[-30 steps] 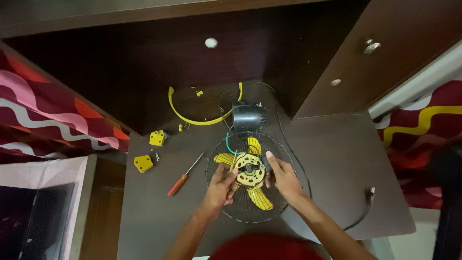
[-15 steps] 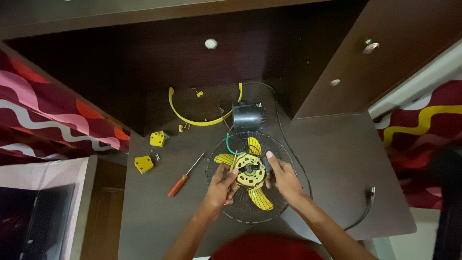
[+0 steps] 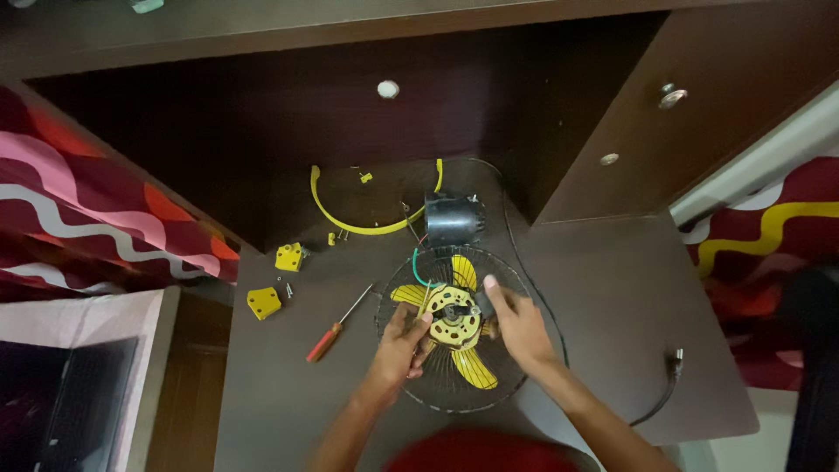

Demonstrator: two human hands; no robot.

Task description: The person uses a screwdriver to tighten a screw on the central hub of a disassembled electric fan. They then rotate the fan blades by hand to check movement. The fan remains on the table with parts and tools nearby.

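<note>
A small fan lies taken apart on a dark brown table (image 3: 612,288). Its round black wire guard (image 3: 524,288) lies flat with yellow blades (image 3: 476,369) inside. On the hub sits a yellow perforated plate (image 3: 456,328). My left hand (image 3: 404,339) pinches the plate's left edge. My right hand (image 3: 514,322) grips its right edge, with one finger lying along the top. The dark motor housing (image 3: 453,220) stands just beyond the guard, tied to it by green and red wires.
A red-handled screwdriver (image 3: 332,334) lies left of the guard. Two yellow plastic blocks (image 3: 264,302) and loose screws sit further left. A yellow curved ring (image 3: 350,217) lies behind. A black cable with a plug (image 3: 673,365) trails right. Patterned red fabric flanks both sides.
</note>
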